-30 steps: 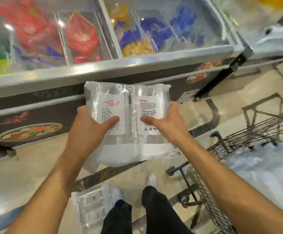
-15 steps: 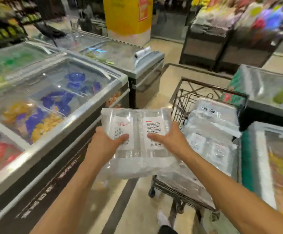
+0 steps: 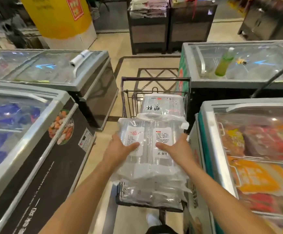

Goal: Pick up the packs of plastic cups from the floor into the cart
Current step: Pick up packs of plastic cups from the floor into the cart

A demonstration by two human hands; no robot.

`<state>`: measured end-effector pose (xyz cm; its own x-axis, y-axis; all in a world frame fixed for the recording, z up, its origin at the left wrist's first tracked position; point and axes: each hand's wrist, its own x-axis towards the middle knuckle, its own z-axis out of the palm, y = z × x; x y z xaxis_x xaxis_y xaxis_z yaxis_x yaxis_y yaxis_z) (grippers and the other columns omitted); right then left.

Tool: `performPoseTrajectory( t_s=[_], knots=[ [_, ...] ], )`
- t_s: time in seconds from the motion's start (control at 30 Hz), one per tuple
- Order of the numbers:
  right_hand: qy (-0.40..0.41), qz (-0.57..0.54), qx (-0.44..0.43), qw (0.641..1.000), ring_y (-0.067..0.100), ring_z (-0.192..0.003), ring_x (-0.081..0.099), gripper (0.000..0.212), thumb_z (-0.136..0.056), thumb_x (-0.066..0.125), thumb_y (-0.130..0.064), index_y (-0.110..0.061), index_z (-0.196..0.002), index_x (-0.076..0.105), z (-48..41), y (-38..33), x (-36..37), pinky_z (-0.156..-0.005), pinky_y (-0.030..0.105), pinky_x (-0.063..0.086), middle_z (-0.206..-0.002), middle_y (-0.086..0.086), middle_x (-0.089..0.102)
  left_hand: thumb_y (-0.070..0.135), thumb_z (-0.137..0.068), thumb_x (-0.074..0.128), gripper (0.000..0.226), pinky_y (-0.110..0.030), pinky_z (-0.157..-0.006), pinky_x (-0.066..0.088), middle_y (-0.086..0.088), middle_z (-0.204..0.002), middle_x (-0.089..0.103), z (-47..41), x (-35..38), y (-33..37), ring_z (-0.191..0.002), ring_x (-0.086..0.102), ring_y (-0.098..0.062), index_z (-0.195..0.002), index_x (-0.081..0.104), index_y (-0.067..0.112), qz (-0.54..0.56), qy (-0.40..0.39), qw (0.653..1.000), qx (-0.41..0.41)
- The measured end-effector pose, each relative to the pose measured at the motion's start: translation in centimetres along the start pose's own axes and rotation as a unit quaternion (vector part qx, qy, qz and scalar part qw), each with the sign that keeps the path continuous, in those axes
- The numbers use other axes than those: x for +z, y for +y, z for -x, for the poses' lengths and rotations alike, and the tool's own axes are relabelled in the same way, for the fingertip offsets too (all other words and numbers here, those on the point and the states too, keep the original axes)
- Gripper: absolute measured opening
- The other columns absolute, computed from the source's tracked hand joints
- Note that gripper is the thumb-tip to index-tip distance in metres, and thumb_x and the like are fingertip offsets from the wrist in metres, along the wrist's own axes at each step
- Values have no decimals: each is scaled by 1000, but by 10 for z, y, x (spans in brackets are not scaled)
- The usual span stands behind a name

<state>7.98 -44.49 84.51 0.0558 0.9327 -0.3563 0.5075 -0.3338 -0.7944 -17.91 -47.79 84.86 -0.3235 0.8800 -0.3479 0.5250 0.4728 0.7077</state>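
Note:
A clear pack of plastic cups (image 3: 150, 132) with two white labels is held flat between both hands, directly above the wire cart (image 3: 156, 79). My left hand (image 3: 118, 149) grips its left side with the thumb on the left label. My right hand (image 3: 178, 149) grips its right side with the thumb under the right label. Other packs of cups (image 3: 162, 107) lie in the cart's basket, one at the far end and more under the held pack (image 3: 154, 191).
Chest freezers (image 3: 41, 125) flank the narrow aisle on the left, and another freezer (image 3: 210, 141) stands close on the right. A second freezer (image 3: 194, 65) at the far right carries a green bottle (image 3: 224, 65). A yellow pillar (image 3: 58, 16) and dark display stands (image 3: 169, 26) stand beyond the cart.
My view has swung right from the left freezer to face along the cart. The pack, held in both hands throughout, now hangs over the cart's basket instead of beside it.

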Motion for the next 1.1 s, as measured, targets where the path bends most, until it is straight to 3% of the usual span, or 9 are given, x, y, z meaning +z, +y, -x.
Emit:
performPoseTrajectory(
  t_s=[0.07,0.2,0.37,0.47,0.53,0.77,0.9,1.0,1.1],
  knots=[
    [18,-7,14,1000,26,-117,65,115,-64,94,-69,-18,-147,35,-13,15,-6,-82,40,53,-133,0,61,58,-76,92,87,-46,-79,67,5,-118,69,-13,18,13,-98,75,-20,-139,39,29,-11,-20,1000,-9],
    [41,-26,35,998,22,-109,62,102,-70,98,-55,-16,-142,38,-29,33,-11,-80,37,48,-129,0,58,71,-66,90,93,-50,-85,66,2,-120,69,-39,44,21,-100,74,-21,-133,44,25,-25,-46,998,-25],
    [30,-24,62,997,22,-114,52,105,-76,96,-50,-13,-150,31,-37,50,-8,-87,35,41,-126,-2,45,49,-79,91,72,-50,-90,65,5,-121,73,-55,70,13,-101,75,-17,-131,45,28,-28,-76,996,-39],
    [34,-12,81,996,31,-132,54,114,-74,96,-56,-13,-154,26,-46,53,-4,-95,38,44,-147,9,49,41,-86,89,64,-40,-90,62,13,-111,70,-55,78,21,-95,71,-8,-130,44,35,-28,-74,996,-34],
    [28,9,93,995,35,-130,57,115,-69,94,-65,-18,-150,27,-53,53,-3,-97,44,52,-150,11,51,36,-89,88,59,-32,-83,57,20,-105,64,-59,79,24,-91,66,-2,-129,45,33,-34,-84,995,-35],
    [11,33,105,994,34,-129,58,124,-68,90,-72,-14,-157,26,-59,49,-10,-100,51,55,-153,13,47,59,-81,88,84,-49,-95,61,3,-122,69,-67,80,20,-106,70,-22,-141,43,21,-46,-69,995,-63],
    [8,54,88,995,39,-156,31,145,-72,89,-71,-12,-170,0,-56,43,-11,-119,57,41,-172,17,20,66,-77,88,93,-50,-94,60,2,-128,67,-63,79,22,-109,69,-22,-146,43,23,-61,-47,996,-48],
    [9,120,54,991,38,-159,22,143,-74,83,-78,-12,-170,-1,-54,35,-14,-122,58,37,-174,16,15,81,-71,81,111,-54,-106,55,-6,-146,59,-55,75,29,-130,62,-31,-154,37,23,-76,-19,996,-29],
    [28,201,5,979,37,-158,25,134,-76,72,-86,-10,-168,10,-54,19,-17,-125,55,34,-172,17,22,65,-88,79,102,-52,-116,43,-9,-163,46,-43,62,44,-148,46,-33,-164,31,17,-128,1,992,9]
  ],
)
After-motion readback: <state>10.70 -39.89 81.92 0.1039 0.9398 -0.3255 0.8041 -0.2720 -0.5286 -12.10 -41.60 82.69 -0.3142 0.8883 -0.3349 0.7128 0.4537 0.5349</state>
